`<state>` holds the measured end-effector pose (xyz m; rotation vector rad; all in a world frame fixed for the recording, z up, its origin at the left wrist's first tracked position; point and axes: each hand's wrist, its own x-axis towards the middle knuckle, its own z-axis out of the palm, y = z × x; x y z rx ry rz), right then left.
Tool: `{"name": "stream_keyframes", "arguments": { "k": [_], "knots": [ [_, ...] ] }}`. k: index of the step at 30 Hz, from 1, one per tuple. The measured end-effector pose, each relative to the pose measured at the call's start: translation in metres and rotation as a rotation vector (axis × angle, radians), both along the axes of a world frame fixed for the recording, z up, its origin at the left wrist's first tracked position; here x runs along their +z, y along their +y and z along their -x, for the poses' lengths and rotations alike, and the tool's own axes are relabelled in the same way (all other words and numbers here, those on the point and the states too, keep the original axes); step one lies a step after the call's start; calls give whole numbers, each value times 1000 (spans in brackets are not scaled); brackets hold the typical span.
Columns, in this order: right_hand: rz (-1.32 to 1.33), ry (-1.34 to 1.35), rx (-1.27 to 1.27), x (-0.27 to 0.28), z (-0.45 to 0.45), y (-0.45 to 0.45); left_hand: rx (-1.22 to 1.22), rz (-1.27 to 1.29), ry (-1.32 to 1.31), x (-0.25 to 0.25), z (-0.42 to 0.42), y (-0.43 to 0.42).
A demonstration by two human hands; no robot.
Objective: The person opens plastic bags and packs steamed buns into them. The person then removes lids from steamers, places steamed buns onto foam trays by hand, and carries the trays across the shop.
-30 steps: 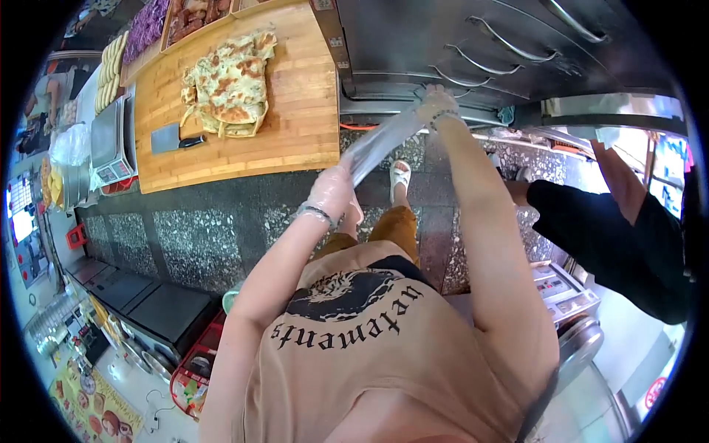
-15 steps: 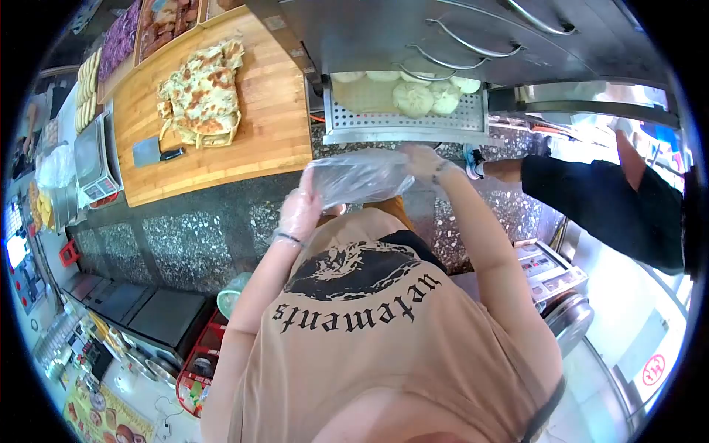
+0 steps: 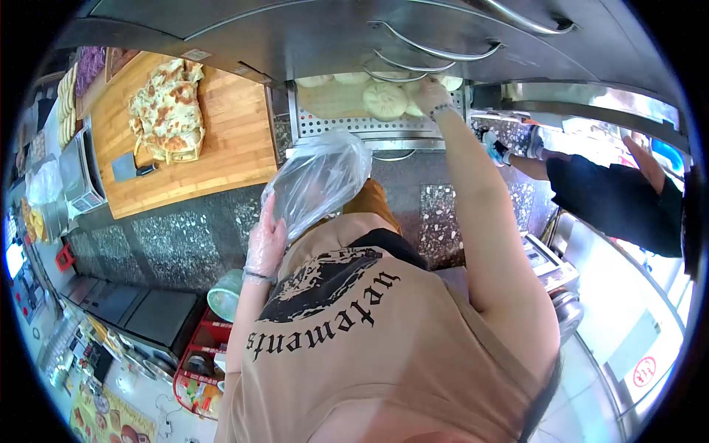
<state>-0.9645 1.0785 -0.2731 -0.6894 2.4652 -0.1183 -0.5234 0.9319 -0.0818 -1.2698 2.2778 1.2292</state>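
Note:
My left hand (image 3: 267, 240), in a clear glove, is closed on the edge of a clear plastic bag (image 3: 317, 177) that hangs open in front of my waist. Above it, my right hand (image 3: 430, 96), gloved too, reaches into an open metal drawer (image 3: 369, 135) with a perforated tray. Its fingers are at a bun beside a large pleated white bun (image 3: 385, 101); whether they grip it is hard to tell. Several white buns lie in the drawer, partly hidden under the steel cabinet's edge.
A wooden board (image 3: 229, 140) at the left holds flatbread (image 3: 168, 111) and a cleaver (image 3: 125, 167). Drawer handles (image 3: 436, 52) stick out above. Another person's leg (image 3: 532, 166) is at the right. A red crate (image 3: 203, 369) and green tub (image 3: 225, 294) stand lower left.
The drawer has come open, showing buns. My right hand has let go of the bag and moved up into the drawer. My left hand has moved left with the bag, now spread wider.

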Motion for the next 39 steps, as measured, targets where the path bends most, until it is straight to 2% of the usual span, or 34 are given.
{"name": "stream_keyframes", "arguments": {
  "k": [2,3,4,6,7,8,9,10,11,12,14,16,18,19,20,21,22,23,24,25,26,27,28,29,30,32,33,34,35,36,38,39],
  "knots": [
    [-65,122,261,-7,0,-1,1,11,-20,1,5,3],
    [-110,127,774,-3,9,3,-1,23,-29,1,7,3],
    [-105,122,778,-3,5,3,3,25,-35,1,9,3],
    [-282,82,262,0,-8,4,17,88,74,-2,16,0],
    [87,-153,290,61,-20,5,29,66,16,2,23,-3],
    [93,-156,305,69,-28,10,43,72,12,-1,28,-4],
    [47,-172,184,74,-31,14,-44,217,142,-5,33,-6],
    [3,-189,66,75,-28,16,-133,368,267,-6,36,-9],
    [69,-217,3,47,-18,35,-103,184,150,2,43,-14],
    [132,-249,-61,13,-8,59,-84,198,139,-3,45,-17],
    [653,-797,-815,9,-4,80,-173,409,351,-19,55,-26],
    [1078,-973,-787,53,-19,83,-163,423,368,-19,64,-32],
    [1200,-1125,-920,78,-35,84,-142,446,380,-13,73,-37],
    [1221,-1375,-905,81,-45,90,-119,345,311,-5,78,-39],
    [1258,-1717,-785,77,-58,87,-94,243,245,0,81,-41],
    [1159,-1786,-760,88,-79,73,-85,276,322,-4,79,-42],
    [1071,-1706,-748,98,-105,51,-64,295,314,6,80,-42],
    [969,-1856,-567,108,-127,26,32,133,361,21,84,-44],
    [907,-1914,-493,131,-152,-4,127,-34,413,36,86,-46],
    [909,-2001,-402,160,-176,-36,145,-38,398,46,85,-50],
    [854,-2080,-414,154,-194,-56,160,-33,400,44,78,-55],
    [855,-2127,-465,168,-210,-76,374,-257,621,40,72,-64],
    [847,-2130,-454,169,-223,-93,584,-485,841,46,67,-72],
    [879,-2024,-499,169,-232,-112,619,-500,822,54,56,-82],
    [915,-1915,-541,167,-239,-132,620,-496,830,50,45,-93],
    [968,-1886,-506,140,-251,-176,572,-282,756,14,23,-114],
    [871,-1455,-382,123,-258,-198,419,-11,665,-25,10,-131],
    [756,-1028,-268,107,-265,-216,413,-18,671,-54,0,-145],
    [755,-1016,-280,90,-270,-229,389,10,553,-78,-8,-157],
    [701,-890,-235,84,-273,-240,365,36,437,-85,-12,-166],
    [641,-748,-204,76,-275,-250,354,102,390,-97,-28,-178],
    [542,-280,183,95,-276,-250,348,183,338,-98,-35,-180]
  ]
}}
